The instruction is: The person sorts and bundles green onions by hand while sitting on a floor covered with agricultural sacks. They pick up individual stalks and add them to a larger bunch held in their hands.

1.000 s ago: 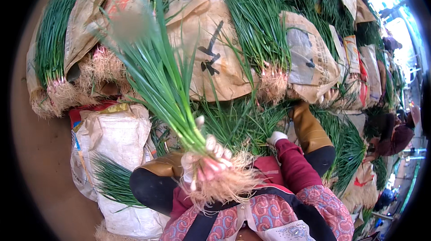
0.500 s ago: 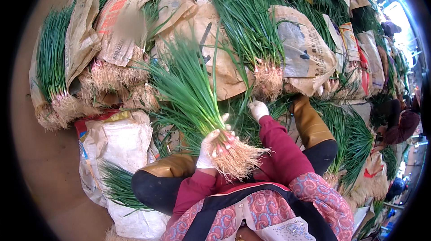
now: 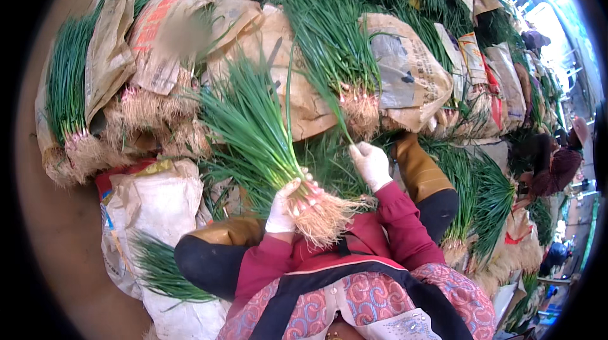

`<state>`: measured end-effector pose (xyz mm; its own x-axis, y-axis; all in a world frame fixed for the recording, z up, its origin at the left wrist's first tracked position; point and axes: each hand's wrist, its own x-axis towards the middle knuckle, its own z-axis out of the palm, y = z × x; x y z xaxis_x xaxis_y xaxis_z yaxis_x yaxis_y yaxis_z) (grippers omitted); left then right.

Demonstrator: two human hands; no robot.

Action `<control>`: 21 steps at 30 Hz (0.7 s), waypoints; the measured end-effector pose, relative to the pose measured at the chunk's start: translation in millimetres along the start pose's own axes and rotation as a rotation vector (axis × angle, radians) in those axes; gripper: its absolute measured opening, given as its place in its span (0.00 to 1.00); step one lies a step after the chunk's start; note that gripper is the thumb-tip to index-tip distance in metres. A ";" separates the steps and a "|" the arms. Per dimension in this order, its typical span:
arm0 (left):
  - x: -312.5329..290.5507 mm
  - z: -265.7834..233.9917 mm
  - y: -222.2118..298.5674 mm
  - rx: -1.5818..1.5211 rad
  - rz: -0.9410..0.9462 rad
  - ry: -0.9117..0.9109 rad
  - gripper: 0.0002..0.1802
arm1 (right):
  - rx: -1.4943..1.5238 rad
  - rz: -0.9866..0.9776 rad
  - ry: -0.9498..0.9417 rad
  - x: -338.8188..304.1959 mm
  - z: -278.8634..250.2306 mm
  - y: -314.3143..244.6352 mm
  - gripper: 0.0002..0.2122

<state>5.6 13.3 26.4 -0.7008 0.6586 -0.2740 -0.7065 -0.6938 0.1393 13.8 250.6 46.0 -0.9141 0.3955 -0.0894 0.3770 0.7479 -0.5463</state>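
My gloved left hand (image 3: 282,208) is wrapped round a bunch of spring onions (image 3: 266,140) just above their roots. Pinkish-white bulbs show at its fingers. The pale, tangled roots (image 3: 324,216) spread towards my lap, while the long green leaves fan up and to the left. To the right of the bunch, my gloved right hand (image 3: 370,166) is closed, its fingertips pinching the end of a thin green strand (image 3: 342,126). That strand runs up towards another spring onion bundle (image 3: 339,55) lying on the stack in front of me.
Paper sacks (image 3: 411,68) and rooted bundles (image 3: 69,87) are stacked across the far side. White sacks (image 3: 168,207) lie on my left with loose green leaves (image 3: 166,270) on them. More bundles (image 3: 494,194) lie on the right, where another person (image 3: 556,166) is at work.
My right hand has drawn back a little towards me, the strand stretched from its fingers. My left hand still grips the bunch. The whole view has shifted slightly.
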 end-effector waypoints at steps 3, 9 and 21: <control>-0.7 14.4 -4.8 -0.035 0.011 0.046 0.20 | 0.268 -0.049 0.004 -18.6 -0.6 -30.4 0.14; -7.3 7.7 -9.5 0.105 -0.043 -0.027 0.23 | 0.520 -0.211 -0.288 -77.1 1.3 -55.9 0.16; -12.3 0.8 -3.4 0.065 -0.042 0.004 0.22 | 1.240 0.284 -0.697 -30.3 22.1 -78.0 0.07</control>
<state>16.5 7.8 30.1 -0.6702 0.6854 -0.2846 -0.7402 -0.6452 0.1892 8.8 168.5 73.0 -0.8536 -0.1559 -0.4970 0.5158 -0.3862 -0.7647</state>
